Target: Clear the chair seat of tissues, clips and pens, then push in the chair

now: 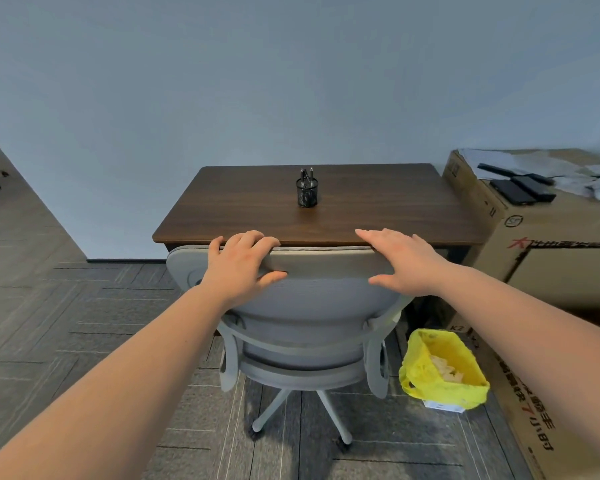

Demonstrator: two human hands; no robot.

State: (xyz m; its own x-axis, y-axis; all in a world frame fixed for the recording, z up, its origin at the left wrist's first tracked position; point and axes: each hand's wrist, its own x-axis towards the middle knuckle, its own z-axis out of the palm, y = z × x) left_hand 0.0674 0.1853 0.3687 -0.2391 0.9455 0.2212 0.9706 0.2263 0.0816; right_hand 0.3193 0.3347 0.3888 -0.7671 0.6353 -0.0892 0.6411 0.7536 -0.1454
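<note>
My left hand (238, 268) curls over the top edge of the grey mesh office chair (305, 306), fingers wrapped and gripping; my right hand (404, 261) lies flat and open on that edge, holding nothing. The chair stands tucked against the dark wooden desk (378, 202). Pushing unevenly could swivel it sideways into the yellow-bagged bin (444, 368) beside it.

Matt dark wood-grain tabletop (361, 216); black wire-mesh metal pen cup (307, 192); grey mesh-cloth chair (312, 306) back, smooth plastic frame; corrugated cardboard box (551, 265).
</note>
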